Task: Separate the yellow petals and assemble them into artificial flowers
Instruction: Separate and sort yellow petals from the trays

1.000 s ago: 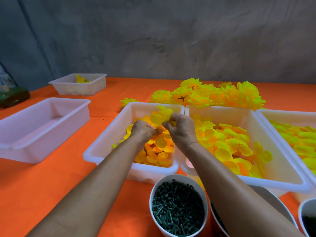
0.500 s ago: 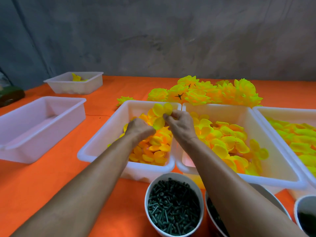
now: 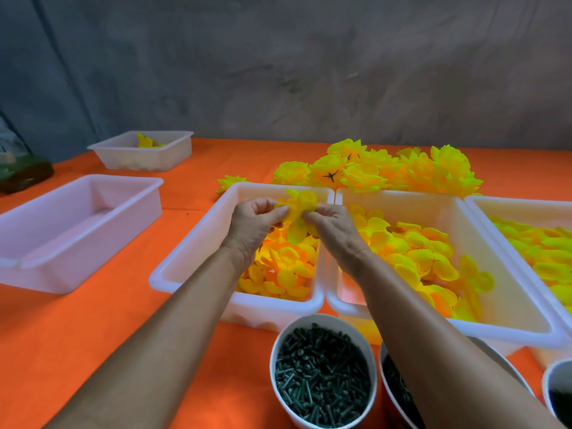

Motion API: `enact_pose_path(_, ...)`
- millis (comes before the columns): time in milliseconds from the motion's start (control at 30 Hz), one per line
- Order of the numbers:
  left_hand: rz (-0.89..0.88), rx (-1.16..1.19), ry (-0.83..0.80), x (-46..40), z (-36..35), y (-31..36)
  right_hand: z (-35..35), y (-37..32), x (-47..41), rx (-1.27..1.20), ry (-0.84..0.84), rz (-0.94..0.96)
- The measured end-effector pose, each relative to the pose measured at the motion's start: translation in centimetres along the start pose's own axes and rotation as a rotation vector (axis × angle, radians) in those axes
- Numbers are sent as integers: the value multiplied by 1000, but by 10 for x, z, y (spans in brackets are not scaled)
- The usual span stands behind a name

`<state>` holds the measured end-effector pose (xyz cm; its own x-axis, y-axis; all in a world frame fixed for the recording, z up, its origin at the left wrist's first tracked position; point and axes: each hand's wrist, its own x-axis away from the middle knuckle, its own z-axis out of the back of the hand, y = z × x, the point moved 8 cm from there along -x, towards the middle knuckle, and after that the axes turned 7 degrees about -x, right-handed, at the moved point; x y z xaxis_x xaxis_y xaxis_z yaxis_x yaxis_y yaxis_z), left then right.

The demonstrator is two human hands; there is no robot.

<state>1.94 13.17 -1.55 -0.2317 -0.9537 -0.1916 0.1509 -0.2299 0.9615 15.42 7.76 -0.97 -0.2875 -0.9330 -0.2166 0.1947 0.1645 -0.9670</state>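
Note:
A yellow petal piece [image 3: 301, 216] hangs above the middle white tray [image 3: 192, 255], which holds several yellow-orange petals [image 3: 283, 270]. My left hand [image 3: 255, 224] pinches its left edge and my right hand [image 3: 332, 224] pinches its right side; both are shut on it. The tray to the right [image 3: 483, 243] holds larger yellow petals [image 3: 414, 255]. Finished yellow flowers [image 3: 383, 173] lie in a heap behind the trays.
A white cup of dark green stem pins [image 3: 322, 373] stands at the front, with two more cups [image 3: 557, 388] beside it. An empty white tray [image 3: 71, 230] is at the left, a smaller one [image 3: 145, 150] behind it. Another petal tray [image 3: 538, 239] sits at far right.
Both hands have risen out of the petal pile and lifted the petal piece higher over the tray. The view has shifted slightly.

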Motion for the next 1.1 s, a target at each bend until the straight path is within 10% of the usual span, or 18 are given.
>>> enact_pose_path(1100,-230,-139,23,8,-5,20,17,-1,0,-204,225,124)
